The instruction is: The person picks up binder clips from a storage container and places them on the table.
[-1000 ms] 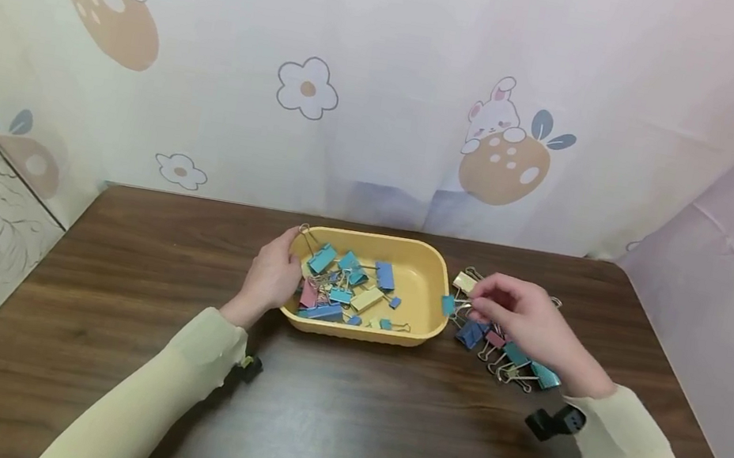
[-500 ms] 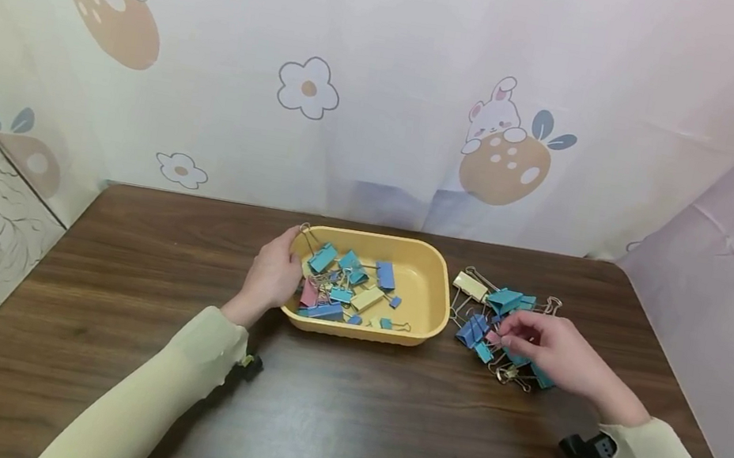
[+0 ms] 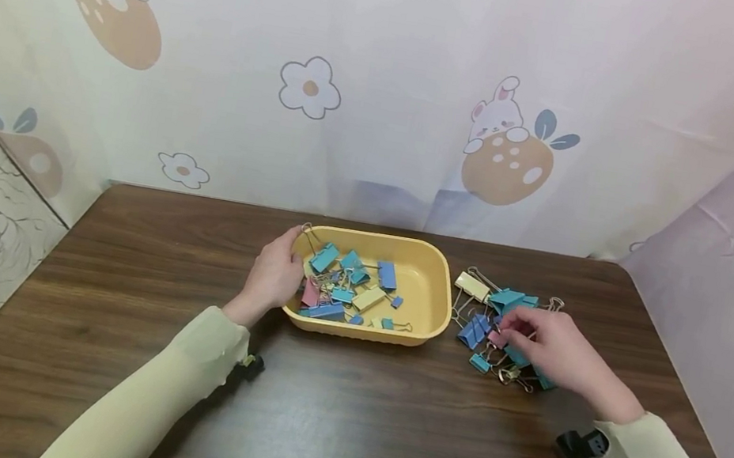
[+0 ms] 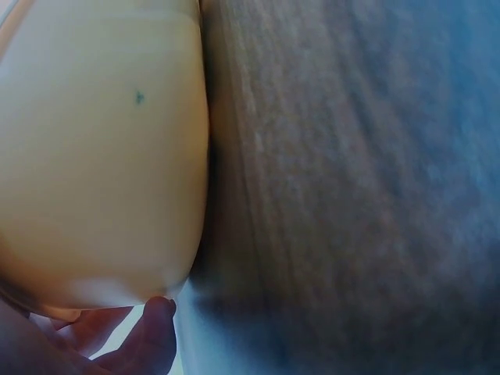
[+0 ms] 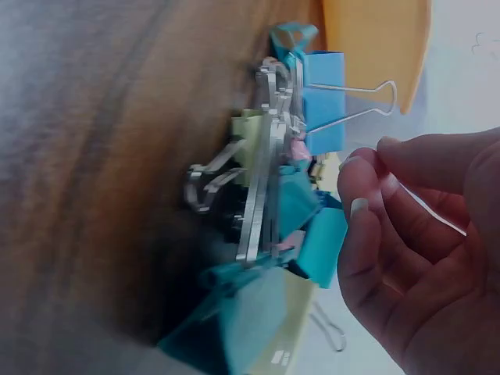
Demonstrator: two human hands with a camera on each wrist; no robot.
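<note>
My left hand [image 3: 274, 270] grips the left end of a yellow plastic bin [image 3: 435, 256]; its fingertips show at the bin's edge in the left wrist view. Inside the bin lie several binder clips, among them a cream clip [image 3: 367, 299]. My right hand [image 3: 553, 347] is over a loose pile of binder clips right of the bin. Its thumb and forefinger meet with nothing visible between them, beside a pink clip [image 3: 497, 338]. Near those fingertips in the right wrist view stands a blue clip [image 5: 324, 101] with its wire handles up. A small teal clip [image 3: 479, 363] lies at the pile's front.
The brown wooden table [image 3: 336, 424] runs back to a curtain [image 3: 387, 104] printed with rabbits and flowers. A cream clip [image 3: 472, 286] marks the pile's back left corner, close to the bin. A second curtained side closes off the right.
My right hand has let go of a small teal clip and moved right and down from the bin's edge to the pile. The small teal clip now lies at the pile's front. My left hand stays put.
</note>
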